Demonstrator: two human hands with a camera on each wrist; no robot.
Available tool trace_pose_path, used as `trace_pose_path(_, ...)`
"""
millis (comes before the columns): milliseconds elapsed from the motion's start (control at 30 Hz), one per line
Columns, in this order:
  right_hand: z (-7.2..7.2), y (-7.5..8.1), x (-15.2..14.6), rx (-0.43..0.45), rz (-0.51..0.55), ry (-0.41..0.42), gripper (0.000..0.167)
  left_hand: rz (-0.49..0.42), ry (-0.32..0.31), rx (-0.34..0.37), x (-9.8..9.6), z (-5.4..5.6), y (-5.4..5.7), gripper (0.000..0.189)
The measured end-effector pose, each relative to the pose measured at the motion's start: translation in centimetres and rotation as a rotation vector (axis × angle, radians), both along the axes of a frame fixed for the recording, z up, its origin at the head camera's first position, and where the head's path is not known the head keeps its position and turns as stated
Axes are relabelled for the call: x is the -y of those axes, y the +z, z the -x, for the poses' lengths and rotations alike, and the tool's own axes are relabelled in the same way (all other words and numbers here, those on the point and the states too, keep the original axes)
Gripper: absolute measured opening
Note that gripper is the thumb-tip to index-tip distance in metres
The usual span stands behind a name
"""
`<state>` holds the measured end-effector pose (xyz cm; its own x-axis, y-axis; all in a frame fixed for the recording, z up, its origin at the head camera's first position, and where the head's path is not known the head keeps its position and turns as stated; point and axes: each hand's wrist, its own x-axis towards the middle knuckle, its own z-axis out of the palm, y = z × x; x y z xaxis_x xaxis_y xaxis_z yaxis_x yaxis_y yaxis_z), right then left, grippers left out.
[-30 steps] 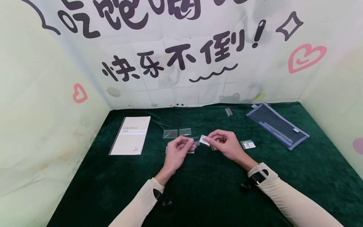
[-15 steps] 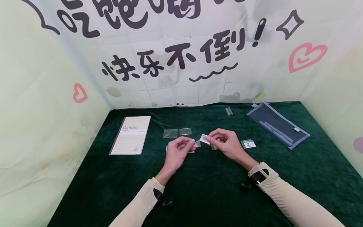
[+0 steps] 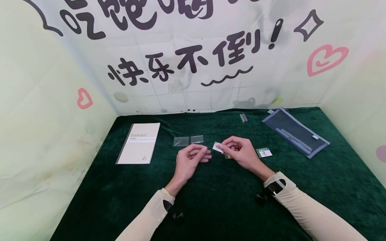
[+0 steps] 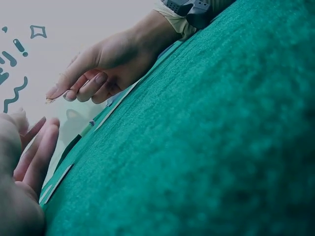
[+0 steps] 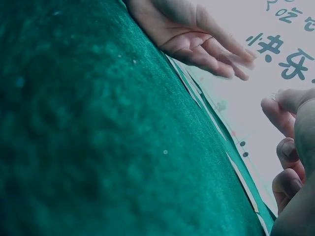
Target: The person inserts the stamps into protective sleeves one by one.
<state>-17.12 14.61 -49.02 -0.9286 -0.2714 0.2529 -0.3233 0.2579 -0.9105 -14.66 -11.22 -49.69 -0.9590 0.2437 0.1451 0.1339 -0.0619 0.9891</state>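
Between thumb and index finger, my right hand (image 3: 241,153) pinches a small white card (image 3: 216,146) with a printed picture. Facing it at close range is my left hand (image 3: 188,160), its thumb and index finger pinching a clear plastic piece (image 5: 238,60) that shows as a thin film in the right wrist view. The left hand's other fingers extend loosely below. Two clear little bags (image 3: 181,141) lie flat just beyond the left hand. Partly hidden under the right hand is a small orange-and-green piece (image 3: 228,156). A small bag with a printed card (image 3: 264,152) lies to its right.
A Gambit notebook (image 3: 139,144) lies at the left of the green cloth (image 3: 217,201). At the back right is a blue mesh zip pouch (image 3: 295,134) with slim items inside. A small green-and-purple block (image 3: 243,118) sits near the back wall.
The clear plastic that stuck out past my left fingertips has swung out of sight behind the fingers in the head view. The right hand and its card stay almost in place.
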Motion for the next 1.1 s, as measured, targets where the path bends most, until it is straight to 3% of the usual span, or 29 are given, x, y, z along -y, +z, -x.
trace_pose_path(500, -0.03, -0.14, -0.12, 0.001, 0.012, 0.014, 0.011, -0.029, -0.008, 0.063, 0.10, -0.10, 0.06, 0.044)
trace_pose_path(867, -0.01, -0.14, -0.13, 0.013, 0.016, 0.025, 0.012, 0.019, 0.012, 0.025, 0.02, -0.07, 0.00, 0.030)
trace_pose_path(1100, -0.03, -0.14, -0.11, 0.013, 0.013, 0.023, 0.011, -0.041, 0.019, 0.037, 0.09, -0.07, 0.07, 0.030)
